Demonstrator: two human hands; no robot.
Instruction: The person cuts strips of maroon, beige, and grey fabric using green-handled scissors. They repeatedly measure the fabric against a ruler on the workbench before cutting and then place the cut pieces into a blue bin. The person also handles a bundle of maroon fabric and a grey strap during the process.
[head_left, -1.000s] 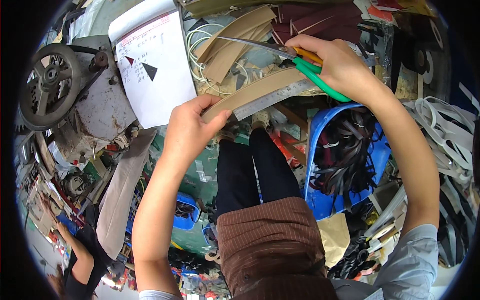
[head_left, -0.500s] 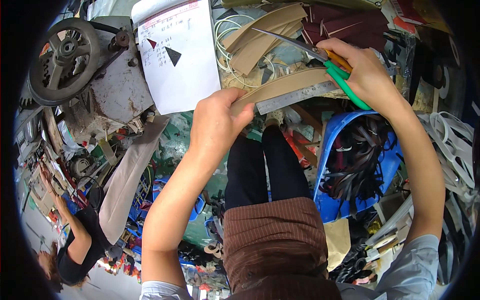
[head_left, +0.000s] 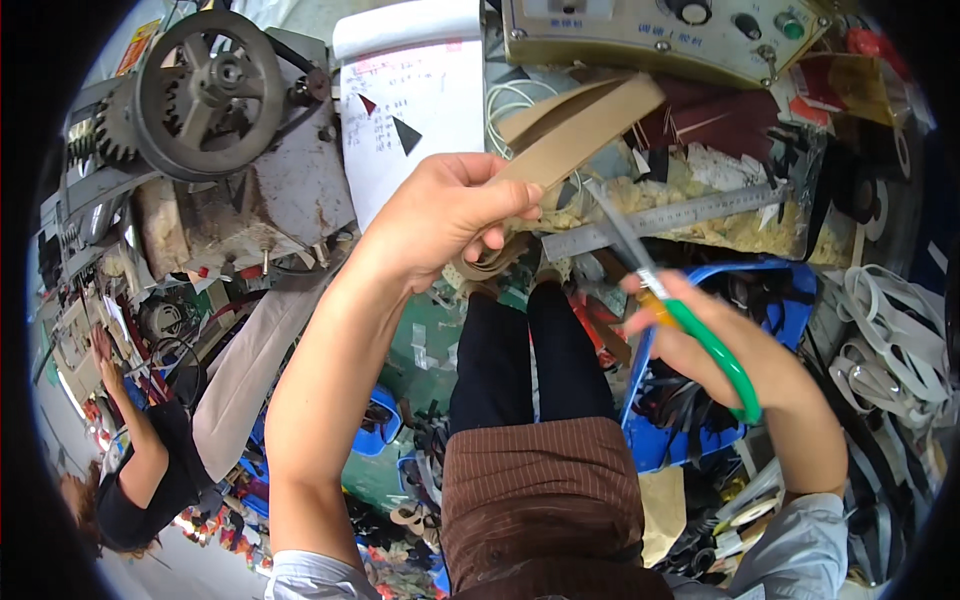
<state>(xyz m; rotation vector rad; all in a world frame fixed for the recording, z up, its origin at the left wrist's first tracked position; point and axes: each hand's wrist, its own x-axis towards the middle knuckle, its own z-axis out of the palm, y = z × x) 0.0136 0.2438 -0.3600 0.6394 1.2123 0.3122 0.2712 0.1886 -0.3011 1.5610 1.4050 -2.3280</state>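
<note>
My left hand [head_left: 455, 208] is closed on a tan strip [head_left: 585, 125], which looks like leather. The strip slants up to the far right, and more tan strip curls below the fingers. My right hand [head_left: 735, 345], slightly blurred, grips scissors [head_left: 632, 245] with green and orange handles. Their blades point up and left, a short way from the held strip. Between the hands and farther off, a steel ruler [head_left: 690, 210] lies at the near edge of the worktable. Another tan strip shows behind the held one.
Beyond stands a control box [head_left: 660, 35] with knobs. A paper pad [head_left: 410, 100] lies left of it, beside a machine with a handwheel [head_left: 208, 95]. Dark red pieces [head_left: 715, 120] sit far right. Below my right hand is a blue bin [head_left: 640, 455]. A person [head_left: 150, 470] works at far left.
My left hand has lifted the tan strip off the ruler and tilted it up. My right hand has drawn the scissors down toward me. The view has shifted, revealing the control box.
</note>
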